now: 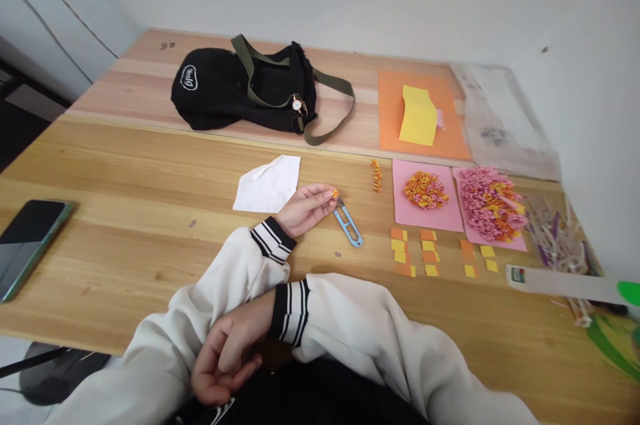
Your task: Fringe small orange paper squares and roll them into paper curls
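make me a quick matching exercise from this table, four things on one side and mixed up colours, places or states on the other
1. left hand
2. snips
3. phone
4. bag

a. at the picture's far left
b. black with white lettering
c. pinching a small orange bit
d. blue handle

Pairs: 1-c, 2-d, 3-a, 4-b

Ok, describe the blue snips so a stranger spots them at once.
On the wooden table, below the black bag, the left hand pinches a small orange piece. The snips are right by its fingertips, blue and open-framed, unlike the white paper beyond the hand.
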`<state>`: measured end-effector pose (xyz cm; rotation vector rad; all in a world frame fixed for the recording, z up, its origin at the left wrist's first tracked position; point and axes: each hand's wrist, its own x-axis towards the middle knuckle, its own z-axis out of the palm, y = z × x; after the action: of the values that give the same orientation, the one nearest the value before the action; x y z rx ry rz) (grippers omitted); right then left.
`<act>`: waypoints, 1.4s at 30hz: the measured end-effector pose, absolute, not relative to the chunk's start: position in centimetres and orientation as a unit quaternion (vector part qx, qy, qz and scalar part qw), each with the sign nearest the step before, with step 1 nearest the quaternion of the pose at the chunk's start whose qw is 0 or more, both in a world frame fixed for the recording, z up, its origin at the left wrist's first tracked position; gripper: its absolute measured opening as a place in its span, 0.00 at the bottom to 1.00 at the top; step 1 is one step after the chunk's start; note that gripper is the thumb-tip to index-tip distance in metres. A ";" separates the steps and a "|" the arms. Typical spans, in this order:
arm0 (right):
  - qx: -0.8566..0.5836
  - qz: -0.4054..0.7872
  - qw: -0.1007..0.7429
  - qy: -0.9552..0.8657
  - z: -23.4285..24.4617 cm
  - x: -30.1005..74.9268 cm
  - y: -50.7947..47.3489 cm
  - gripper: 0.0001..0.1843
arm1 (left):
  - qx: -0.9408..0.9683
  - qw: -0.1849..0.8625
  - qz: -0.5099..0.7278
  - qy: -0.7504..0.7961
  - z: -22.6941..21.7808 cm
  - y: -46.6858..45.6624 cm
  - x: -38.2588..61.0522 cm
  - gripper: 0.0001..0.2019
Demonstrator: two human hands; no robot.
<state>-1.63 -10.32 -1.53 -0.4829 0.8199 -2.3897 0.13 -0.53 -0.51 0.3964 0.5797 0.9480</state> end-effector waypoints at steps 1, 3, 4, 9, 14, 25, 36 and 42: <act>-0.179 -0.890 0.284 0.307 -1.6 -1.7 -10.4 0.06 | 0.188 0.831 0.447 0.273 -0.5 -0.5 0.1 0.08; -0.174 -0.889 0.291 0.308 -1.8 -1.9 -10.4 0.07 | 0.193 0.831 0.445 0.271 -0.5 -0.5 0.2 0.09; -0.174 -0.889 0.292 0.308 -1.8 -1.9 -10.5 0.07 | 0.197 0.831 0.444 0.270 -0.5 -0.5 0.2 0.09; -0.185 -0.892 0.282 0.301 -1.6 -1.8 -10.5 0.06 | 0.201 0.829 0.446 0.272 -0.3 -0.6 0.1 0.11; -0.192 -0.885 0.281 0.317 -1.8 -1.9 -10.5 0.06 | 0.207 0.826 0.447 0.273 -0.4 -0.6 0.1 0.10; -0.206 -0.889 0.266 0.312 -1.9 -1.9 -10.6 0.08 | 0.189 0.830 0.446 0.278 -0.4 -0.4 0.1 0.11; -0.200 -0.890 0.268 0.311 -1.7 -1.8 -10.4 0.05 | 0.229 0.828 0.432 0.275 -0.3 -0.5 0.2 0.07; -0.209 -0.887 0.268 0.312 -2.3 -2.2 -10.7 0.07 | 0.237 0.829 0.432 0.265 -0.1 -0.5 0.2 0.11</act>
<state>-2.16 -10.72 -2.29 -0.5642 0.8404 -2.3934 0.20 -0.46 -0.14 0.5020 0.5630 0.9175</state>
